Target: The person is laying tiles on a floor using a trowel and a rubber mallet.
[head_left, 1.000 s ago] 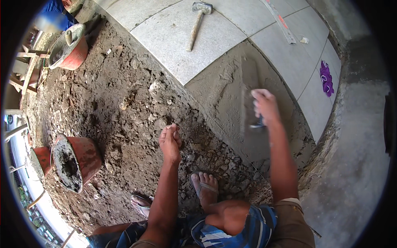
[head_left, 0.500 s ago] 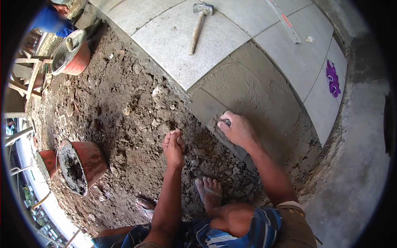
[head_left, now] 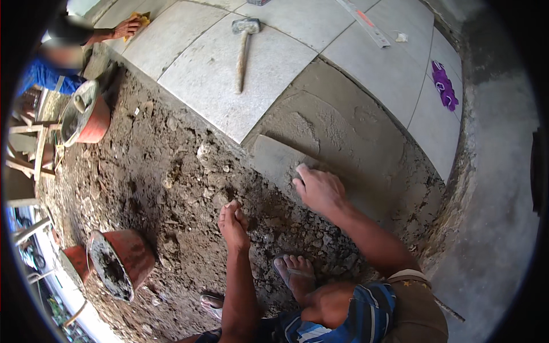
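My right hand [head_left: 318,190] grips a flat mortar-smeared trowel [head_left: 273,155], its blade lying on the edge of a patch of wet grey mortar [head_left: 357,123] between laid tiles and rubble. My left hand [head_left: 233,224] is closed above the rough soil, left of the trowel; whether anything small is inside I cannot make out. Just beyond the mortar, a rubber mallet [head_left: 243,60] lies on a pale tile [head_left: 206,86].
A straightedge [head_left: 363,23] and purple gloves [head_left: 445,86] lie on tiles. Red mortar buckets [head_left: 131,257] stand in rubble [head_left: 171,160] at left, another [head_left: 97,120] farther back. A co-worker's hand [head_left: 126,28] holds something yellow. Concrete [head_left: 492,188] borders the right.
My right hand with the trowel has moved leftward and down from the mortar's middle to its rubble-side edge. The co-worker has reached onto the tiles. The whole view has shifted slightly.
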### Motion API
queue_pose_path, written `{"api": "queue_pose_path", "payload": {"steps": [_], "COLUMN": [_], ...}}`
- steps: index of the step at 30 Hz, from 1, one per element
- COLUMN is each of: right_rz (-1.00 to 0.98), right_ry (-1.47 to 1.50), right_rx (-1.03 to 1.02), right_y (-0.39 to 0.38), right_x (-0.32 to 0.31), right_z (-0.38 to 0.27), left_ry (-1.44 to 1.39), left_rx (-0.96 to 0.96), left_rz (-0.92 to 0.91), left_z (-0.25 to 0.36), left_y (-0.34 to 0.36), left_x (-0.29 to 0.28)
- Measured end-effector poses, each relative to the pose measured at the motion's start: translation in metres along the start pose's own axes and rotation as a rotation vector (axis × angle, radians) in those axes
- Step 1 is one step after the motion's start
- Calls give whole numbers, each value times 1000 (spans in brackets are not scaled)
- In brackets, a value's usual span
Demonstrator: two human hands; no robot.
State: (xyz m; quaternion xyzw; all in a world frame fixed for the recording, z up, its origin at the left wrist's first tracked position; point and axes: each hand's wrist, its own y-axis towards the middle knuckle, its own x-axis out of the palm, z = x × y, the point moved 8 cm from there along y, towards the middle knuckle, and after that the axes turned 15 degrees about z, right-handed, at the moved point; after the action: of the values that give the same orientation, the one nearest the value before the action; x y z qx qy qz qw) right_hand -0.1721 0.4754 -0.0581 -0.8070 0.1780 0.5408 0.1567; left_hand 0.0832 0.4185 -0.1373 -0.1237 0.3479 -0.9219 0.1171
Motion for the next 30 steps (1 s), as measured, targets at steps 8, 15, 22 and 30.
{"api": "queue_pose_path", "payload": {"steps": [8,15,22,30], "right_rz": [486,247,33,231], "right_ry": [17,649,279,495], "right_rx": [336,43,55,120], "right_y": [42,19,21,14], "right_x": [-90,-40,13,-41], "right_z": [131,21,13,50], "left_ry": [-75,-8,-24,5], "left_rx": [46,16,39,8], "left_rz": [16,64,-10,7], "left_z": [21,11,21,5], "left_y": [-1,-6,-10,-6], "left_x": [-10,-26,-5,-23]}}
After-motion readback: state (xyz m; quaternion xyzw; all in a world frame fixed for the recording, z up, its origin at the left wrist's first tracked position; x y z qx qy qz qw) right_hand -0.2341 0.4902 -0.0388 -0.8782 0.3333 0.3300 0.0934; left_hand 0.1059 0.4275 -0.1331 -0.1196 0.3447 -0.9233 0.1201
